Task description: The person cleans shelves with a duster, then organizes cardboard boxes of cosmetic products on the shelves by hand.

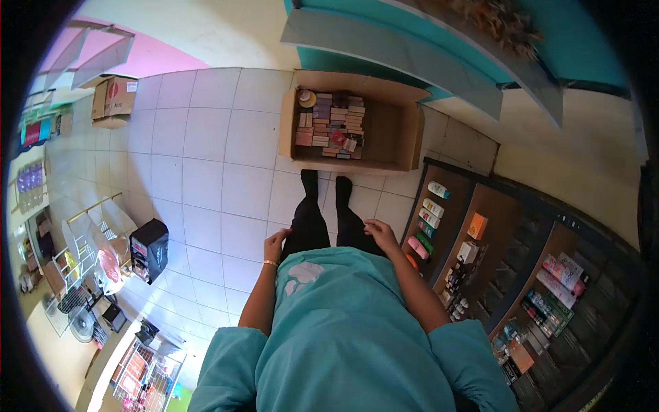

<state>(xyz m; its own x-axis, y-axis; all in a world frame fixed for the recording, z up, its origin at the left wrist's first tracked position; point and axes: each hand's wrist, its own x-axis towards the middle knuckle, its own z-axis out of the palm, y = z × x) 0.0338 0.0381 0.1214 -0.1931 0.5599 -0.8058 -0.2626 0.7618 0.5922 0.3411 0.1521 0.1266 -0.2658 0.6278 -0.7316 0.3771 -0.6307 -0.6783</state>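
My left hand (276, 245) is at the outside of my left thigh, its fingers curled on the cloth of my black trousers (309, 230). A thin bracelet circles that wrist. On the other side my right hand (379, 232) is closed at the right thigh, fingertips pinching the same trousers. In front of my feet an open cardboard box (388, 134) stands on the floor. Its left part holds many small packed boxes (333, 123) in rows, with a round yellowish item (307, 98) in the far left corner.
Dark shelving (473, 206) on my right carries bottles (434, 206) and small boxes. Glass shelves (398, 55) jut from the wall ahead. To the left are a closed carton (113, 99), a black box (149, 250), a fan (82, 326) and a white rack. Pale tiles (206, 158) cover the floor.
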